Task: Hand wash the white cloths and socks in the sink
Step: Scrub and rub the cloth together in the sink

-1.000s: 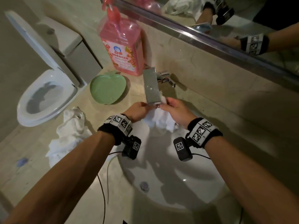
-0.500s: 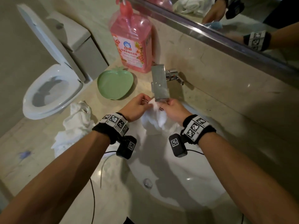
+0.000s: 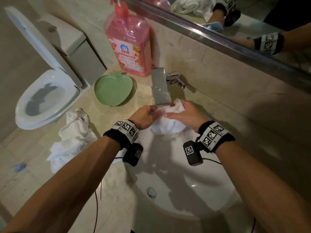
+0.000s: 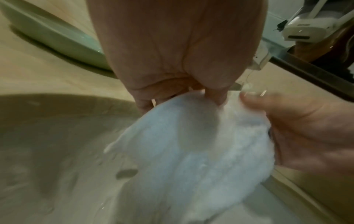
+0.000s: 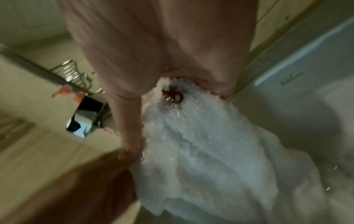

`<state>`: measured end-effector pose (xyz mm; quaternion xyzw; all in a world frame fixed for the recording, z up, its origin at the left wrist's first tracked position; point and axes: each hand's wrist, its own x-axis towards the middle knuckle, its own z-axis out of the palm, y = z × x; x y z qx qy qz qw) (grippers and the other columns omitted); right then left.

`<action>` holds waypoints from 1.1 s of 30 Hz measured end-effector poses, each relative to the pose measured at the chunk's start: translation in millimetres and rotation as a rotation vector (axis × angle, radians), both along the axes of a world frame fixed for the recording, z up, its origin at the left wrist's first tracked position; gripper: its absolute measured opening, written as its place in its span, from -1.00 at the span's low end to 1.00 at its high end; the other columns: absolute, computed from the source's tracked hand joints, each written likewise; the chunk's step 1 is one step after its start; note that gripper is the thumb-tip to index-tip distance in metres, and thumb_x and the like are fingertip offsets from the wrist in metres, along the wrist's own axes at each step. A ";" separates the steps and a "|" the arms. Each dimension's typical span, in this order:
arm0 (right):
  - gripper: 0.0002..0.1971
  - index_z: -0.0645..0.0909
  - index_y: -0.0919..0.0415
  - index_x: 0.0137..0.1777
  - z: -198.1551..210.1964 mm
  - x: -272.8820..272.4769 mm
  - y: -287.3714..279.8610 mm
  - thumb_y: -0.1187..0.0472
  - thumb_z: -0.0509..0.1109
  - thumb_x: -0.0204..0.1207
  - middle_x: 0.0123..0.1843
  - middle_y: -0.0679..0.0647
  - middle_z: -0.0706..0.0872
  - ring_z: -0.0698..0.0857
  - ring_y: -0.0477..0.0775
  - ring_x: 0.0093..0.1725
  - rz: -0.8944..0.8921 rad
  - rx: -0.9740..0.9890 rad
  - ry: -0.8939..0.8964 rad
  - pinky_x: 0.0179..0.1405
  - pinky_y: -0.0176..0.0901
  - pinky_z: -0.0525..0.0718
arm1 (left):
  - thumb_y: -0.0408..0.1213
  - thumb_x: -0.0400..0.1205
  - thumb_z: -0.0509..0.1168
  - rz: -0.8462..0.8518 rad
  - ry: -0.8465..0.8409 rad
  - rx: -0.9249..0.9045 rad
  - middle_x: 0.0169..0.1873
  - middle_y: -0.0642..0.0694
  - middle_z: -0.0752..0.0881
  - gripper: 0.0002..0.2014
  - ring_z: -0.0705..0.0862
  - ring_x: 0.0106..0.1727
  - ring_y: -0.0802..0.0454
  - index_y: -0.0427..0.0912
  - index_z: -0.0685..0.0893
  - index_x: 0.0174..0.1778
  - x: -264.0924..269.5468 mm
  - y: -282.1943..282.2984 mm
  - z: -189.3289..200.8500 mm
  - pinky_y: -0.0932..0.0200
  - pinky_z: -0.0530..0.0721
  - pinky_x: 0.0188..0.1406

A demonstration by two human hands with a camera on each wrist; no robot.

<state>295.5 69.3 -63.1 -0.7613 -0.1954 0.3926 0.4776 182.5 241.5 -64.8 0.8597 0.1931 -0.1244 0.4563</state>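
A wet white cloth [image 3: 168, 126] hangs over the back of the white sink [image 3: 193, 190], right under the chrome tap [image 3: 159, 88]. My left hand [image 3: 146, 115] pinches its left edge; in the left wrist view the cloth [image 4: 191, 151] droops from the fingertips [image 4: 216, 97]. My right hand [image 3: 183, 113] grips a bunched part of the cloth. The right wrist view shows the soaked cloth [image 5: 201, 151] with a small red mark [image 5: 172, 95] near the palm. More white cloths and socks [image 3: 72, 138] lie piled on the counter to the left.
A pink detergent bottle [image 3: 129, 46] stands behind a green apple-shaped dish [image 3: 112, 89] left of the tap. A toilet [image 3: 45, 98] with raised lid is at far left. A mirror [image 3: 235, 22] runs along the back wall. The sink drain [image 3: 151, 191] is uncovered.
Both hands stayed under the tap, working the cloth. My right hand has shifted right and now shows a bunch of cloth above its fingers; the head view drew closer.
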 end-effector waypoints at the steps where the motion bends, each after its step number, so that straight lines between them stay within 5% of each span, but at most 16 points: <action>1: -0.66 0.70 0.01 0.03 -2.0 -1.4 -0.9 -0.05 0.68 0.34 -0.09 -0.06 0.84 0.82 -0.04 -0.07 0.058 -0.062 -0.030 -0.12 -0.19 0.76 | -0.01 0.77 0.17 -0.021 -0.012 0.005 -0.11 -0.15 0.78 -0.63 0.68 -0.09 -0.04 -0.21 0.76 0.06 4.1 -0.8 3.6 0.13 0.59 -0.08; 5: -0.72 0.75 0.16 -0.07 -13.7 -5.4 2.1 -0.08 0.50 0.53 -0.29 -0.05 0.72 0.63 -0.06 -0.29 0.107 -0.138 -0.152 -0.24 -0.12 0.56 | -0.30 0.72 0.28 -0.027 -0.089 -0.063 0.04 0.06 0.75 -0.77 0.68 0.06 0.16 -0.10 0.73 0.26 14.7 3.2 13.9 0.59 0.50 -0.06; 7: -0.68 0.76 0.14 -0.04 -14.7 -4.5 3.6 -0.14 0.45 0.57 -0.28 0.01 0.75 0.65 -0.05 -0.27 0.020 -0.056 -0.076 -0.21 -0.10 0.59 | -0.37 0.71 0.28 -0.022 -0.060 -0.105 0.01 0.08 0.75 -0.78 0.68 0.03 0.16 -0.06 0.73 0.20 15.0 5.7 13.1 0.49 0.52 0.01; 10: -0.77 0.78 0.00 -0.01 -14.6 0.3 7.2 -0.13 0.46 0.56 0.02 0.28 0.82 0.75 0.13 -0.07 -0.111 0.061 0.058 0.03 0.15 0.72 | -0.33 0.73 0.24 -0.046 0.046 -0.062 -0.13 0.04 0.73 -0.85 0.69 -0.03 0.05 0.00 0.68 -0.01 8.6 8.1 3.8 0.31 0.55 -0.03; 12: -0.79 0.78 -0.07 0.01 -11.7 2.7 9.4 -0.15 0.44 0.58 0.01 0.23 0.83 0.75 0.16 -0.04 -0.161 0.089 0.088 0.11 0.19 0.71 | -0.32 0.73 0.21 -0.036 0.090 0.008 -0.10 -0.10 0.73 -0.85 0.64 -0.05 -0.03 -0.08 0.68 -0.05 2.1 11.8 -5.2 0.17 0.55 -0.02; 16: -0.50 0.72 0.26 0.00 -10.3 1.6 11.9 -0.25 0.37 0.57 -0.21 0.13 0.68 0.65 0.09 -0.18 -0.149 -0.017 0.006 -0.06 0.00 0.62 | -0.05 0.77 0.19 0.099 -0.009 -0.034 -0.33 -0.02 0.63 -0.64 0.53 -0.29 0.09 -0.15 0.64 -0.27 -7.9 21.1 -5.7 0.13 0.48 -0.17; 19: -0.65 0.63 0.24 -0.15 -9.9 -5.7 16.4 -0.05 0.32 0.68 -0.28 0.11 0.64 0.62 0.13 -0.25 0.064 -0.167 -0.111 -0.20 -0.07 0.58 | 0.01 0.75 0.20 0.061 -0.059 -0.004 -0.44 0.07 0.53 -0.60 0.45 -0.39 0.14 -0.13 0.61 -0.33 -12.6 28.4 7.9 0.15 0.43 -0.27; 22: -0.80 0.64 0.11 -0.20 -8.0 -13.4 27.4 0.23 0.33 0.68 -0.31 0.05 0.70 0.65 0.13 -0.30 0.205 -0.156 -0.181 -0.37 -0.12 0.61 | 0.03 0.76 0.18 -0.034 -0.038 0.064 -0.30 0.02 0.69 -0.67 0.61 -0.27 0.09 -0.02 0.70 -0.21 -15.4 31.2 21.8 0.11 0.56 -0.18; 25: -0.70 0.63 0.01 -0.34 -3.3 -20.4 41.0 0.35 0.41 0.58 -0.40 -0.17 0.68 0.64 -0.23 -0.33 0.201 -0.069 -0.169 -0.29 -0.34 0.55 | -0.01 0.77 0.15 -0.058 -0.056 0.126 -0.16 -0.15 0.73 -0.65 0.66 -0.13 -0.09 -0.17 0.72 -0.02 -14.8 28.7 31.4 0.04 0.61 -0.07; 29: -0.96 0.75 -0.01 -0.10 3.0 -22.0 46.2 0.16 0.53 0.50 -0.19 -0.15 0.76 0.70 -0.16 -0.13 0.232 -0.105 -0.067 -0.20 -0.33 0.60 | -0.14 0.75 0.24 0.022 -0.040 -0.014 -0.10 -0.20 0.72 -0.75 0.63 -0.08 -0.06 -0.27 0.68 -0.03 -8.9 27.8 36.2 0.01 0.59 0.04; 31: -0.82 0.79 0.08 0.04 4.7 -19.6 41.8 0.02 0.51 0.56 -0.10 0.00 0.82 0.76 -0.04 -0.05 0.237 -0.105 -0.075 -0.09 -0.18 0.70 | -0.30 0.72 0.30 0.106 -0.046 -0.192 -0.11 -0.15 0.70 -0.89 0.60 -0.07 -0.01 -0.23 0.66 -0.09 -7.5 29.1 33.8 0.05 0.55 0.08; 33: -0.83 0.79 0.06 0.00 3.4 -17.3 34.3 0.01 0.45 0.63 -0.22 -0.11 0.81 0.75 -0.15 -0.18 0.214 -0.050 -0.074 -0.14 -0.23 0.70 | -0.35 0.69 0.33 0.159 -0.060 -0.251 -0.15 -0.12 0.68 -0.89 0.59 -0.10 0.03 -0.15 0.65 -0.15 -7.8 31.6 27.7 0.09 0.52 0.04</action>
